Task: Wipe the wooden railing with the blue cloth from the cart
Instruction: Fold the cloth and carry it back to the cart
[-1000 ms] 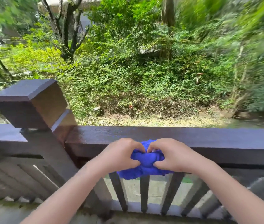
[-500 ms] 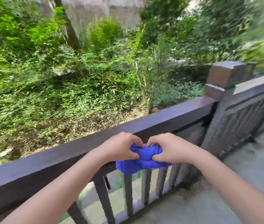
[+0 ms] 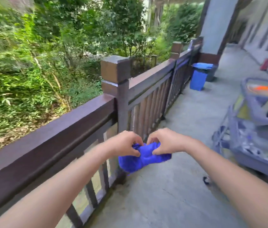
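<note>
A bunched blue cloth (image 3: 144, 157) hangs in the air between both hands, off the rail and over the concrete floor. My left hand (image 3: 125, 143) pinches its left part and my right hand (image 3: 164, 142) pinches its right part. The dark brown wooden railing (image 3: 56, 134) runs from the lower left up to a square post (image 3: 115, 74), then on toward the far right. The hands are to the right of the rail, below its top. The grey cart (image 3: 259, 129) stands at the right edge, blurred.
A blue bin (image 3: 199, 76) stands by the railing further along the walkway. A pale column (image 3: 213, 25) and a wall close off the far right. Concrete floor (image 3: 171, 195) stretches between railing and cart. Green bushes lie beyond the rail.
The view has swung right along the walkway, bringing the cart and bin into sight. Both hands with the cloth have come off the rail's top and now hold it over the floor.
</note>
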{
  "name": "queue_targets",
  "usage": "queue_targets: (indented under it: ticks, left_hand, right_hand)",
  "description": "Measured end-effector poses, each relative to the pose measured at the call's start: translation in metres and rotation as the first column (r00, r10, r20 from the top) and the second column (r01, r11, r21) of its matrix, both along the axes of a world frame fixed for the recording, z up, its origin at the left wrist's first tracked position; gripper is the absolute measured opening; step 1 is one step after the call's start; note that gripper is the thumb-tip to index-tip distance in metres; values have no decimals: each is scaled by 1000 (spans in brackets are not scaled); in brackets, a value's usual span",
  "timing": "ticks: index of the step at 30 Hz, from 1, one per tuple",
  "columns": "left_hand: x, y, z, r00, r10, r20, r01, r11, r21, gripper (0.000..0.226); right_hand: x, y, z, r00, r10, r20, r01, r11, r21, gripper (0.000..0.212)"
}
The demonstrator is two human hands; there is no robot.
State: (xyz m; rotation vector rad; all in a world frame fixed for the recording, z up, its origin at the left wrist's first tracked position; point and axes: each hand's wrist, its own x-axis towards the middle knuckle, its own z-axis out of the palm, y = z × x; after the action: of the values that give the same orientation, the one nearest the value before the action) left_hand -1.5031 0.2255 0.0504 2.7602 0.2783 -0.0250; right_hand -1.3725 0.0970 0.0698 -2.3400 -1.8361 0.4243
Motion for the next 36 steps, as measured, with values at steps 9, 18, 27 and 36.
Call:
queue_targets:
  ticks: [9,18,27,36]
  left_hand:
    - [161,70,-2,983,-181,-13,181,983,17,29]
    - [307,117,12,922,-382,-63,383,924,14,24]
    - [462,124,0,867,-494,-74,492,870,-43,24]
    - [655,152,18,874,-476,-97,480,877,20,24]
  right_hand:
    - [124,46,-15,959,-282,24,281,959,50,31]
    - [224,79,-5,828,-556,-68,559,829,26,25]
    - [355,81,-14,749,-661,-44,662,750,2,27]
    - [556,109,-2,750,-658,-67,661,750,33,29]
